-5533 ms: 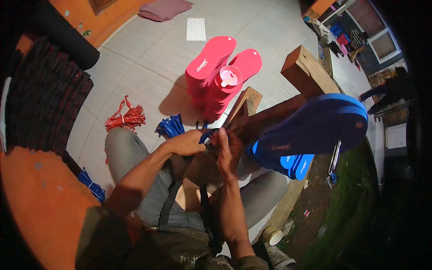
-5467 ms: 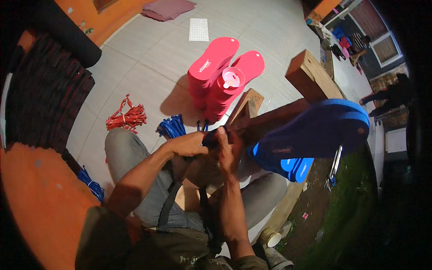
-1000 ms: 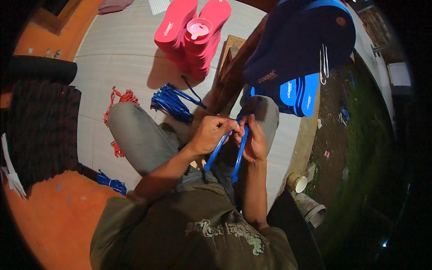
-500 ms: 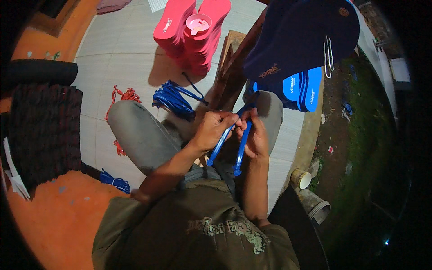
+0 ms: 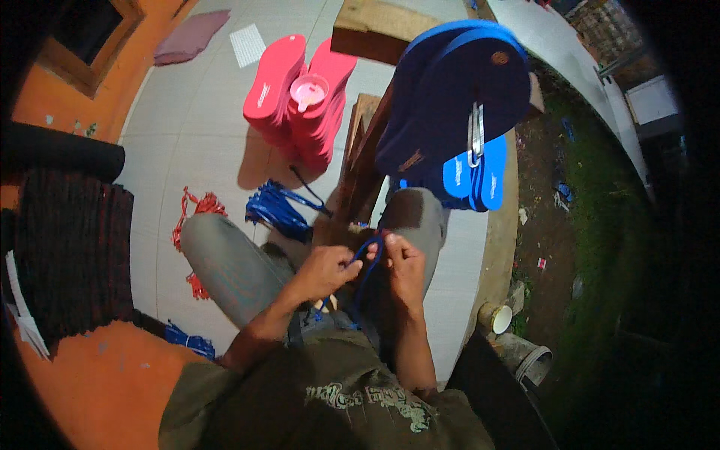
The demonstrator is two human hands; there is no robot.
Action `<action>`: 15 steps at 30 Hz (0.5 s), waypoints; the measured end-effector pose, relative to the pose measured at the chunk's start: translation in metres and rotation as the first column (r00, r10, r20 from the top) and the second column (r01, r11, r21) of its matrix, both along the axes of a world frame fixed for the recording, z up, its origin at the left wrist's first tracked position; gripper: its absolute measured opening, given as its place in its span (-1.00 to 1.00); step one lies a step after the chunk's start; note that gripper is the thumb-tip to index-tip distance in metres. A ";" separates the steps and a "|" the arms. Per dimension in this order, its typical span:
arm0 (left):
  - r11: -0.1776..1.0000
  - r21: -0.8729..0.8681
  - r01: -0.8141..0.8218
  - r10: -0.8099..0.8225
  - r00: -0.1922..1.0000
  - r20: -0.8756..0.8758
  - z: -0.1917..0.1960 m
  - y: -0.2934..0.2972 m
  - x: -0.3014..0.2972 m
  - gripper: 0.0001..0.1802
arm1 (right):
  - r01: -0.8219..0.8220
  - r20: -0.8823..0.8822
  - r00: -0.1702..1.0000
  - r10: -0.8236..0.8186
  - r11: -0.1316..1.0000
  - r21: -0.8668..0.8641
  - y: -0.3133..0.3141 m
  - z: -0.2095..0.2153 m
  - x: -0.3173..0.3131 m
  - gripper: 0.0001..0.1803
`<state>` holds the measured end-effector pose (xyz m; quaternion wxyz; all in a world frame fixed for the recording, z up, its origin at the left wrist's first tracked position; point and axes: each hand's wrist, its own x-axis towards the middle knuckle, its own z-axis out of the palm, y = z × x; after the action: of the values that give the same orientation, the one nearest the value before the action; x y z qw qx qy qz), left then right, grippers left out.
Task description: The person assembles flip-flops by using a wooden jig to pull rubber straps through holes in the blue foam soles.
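Over my lap, a blue flip-flop strap point(image 5: 366, 276) is pinched between both hands. Its narrow bend is up between my fingertips, and its two legs trail down toward my waist. My left hand point(image 5: 326, 271) is closed on one leg. My right hand point(image 5: 406, 271) grips the strap close to the bend, with a dark reddish bit at the fingertips that I cannot make out. Beyond my right knee, a pair of dark blue sandal soles point(image 5: 442, 101) rests on a wooden stand point(image 5: 367, 142). A bent metal wire clip point(image 5: 475, 136) lies on them.
Stacked pink soles point(image 5: 274, 86) carry a small pink cup point(image 5: 309, 91). Blue straps point(image 5: 276, 211) and red straps point(image 5: 196, 208) lie on the tiles. Bright blue soles point(image 5: 480, 176) sit at right by the floor edge. A dark ridged stack point(image 5: 71, 255) stands at left.
The view has tilted, so the scene sits lower and the far floor shows more. The strap has turned: its legs hang lower and thinner, and my hands hold it differently.
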<state>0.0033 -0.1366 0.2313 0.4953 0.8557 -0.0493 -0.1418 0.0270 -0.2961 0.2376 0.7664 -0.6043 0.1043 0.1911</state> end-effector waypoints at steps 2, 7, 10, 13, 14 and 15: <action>0.995 -0.072 0.076 -0.072 0.996 0.055 0.001 -0.004 -0.001 -0.63 | -0.031 0.034 0.999 0.031 1.000 0.004 -0.001 0.007 0.005 -0.72; 0.982 0.099 0.160 -0.171 0.979 0.114 0.001 0.001 0.002 -0.59 | -0.089 0.236 0.964 0.119 0.987 -0.135 0.002 0.010 0.012 -0.75; 0.958 0.125 0.258 -0.252 0.966 -0.063 0.005 0.020 0.013 -0.55 | -0.029 0.185 0.980 0.075 0.971 -0.235 0.008 0.017 0.016 -0.75; 0.995 0.079 0.058 -0.069 0.987 0.144 0.008 0.044 0.029 -0.24 | -0.008 0.176 0.983 0.056 0.965 -0.262 0.028 0.029 0.027 -0.72; 0.996 -0.036 0.084 -0.069 0.949 0.308 0.004 0.038 0.034 -0.35 | -0.030 0.191 0.978 0.082 0.964 -0.263 0.037 0.025 0.030 -0.70; 0.977 -0.207 0.042 -0.053 0.997 -0.049 0.011 0.033 0.042 -0.38 | 0.040 0.214 0.977 -0.006 0.987 -0.154 0.046 0.021 0.034 -0.66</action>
<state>0.0454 -0.1032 0.2425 0.5787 0.7942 -0.0707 -0.1711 0.0607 -0.2500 0.2584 0.7252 -0.6788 0.0433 0.1075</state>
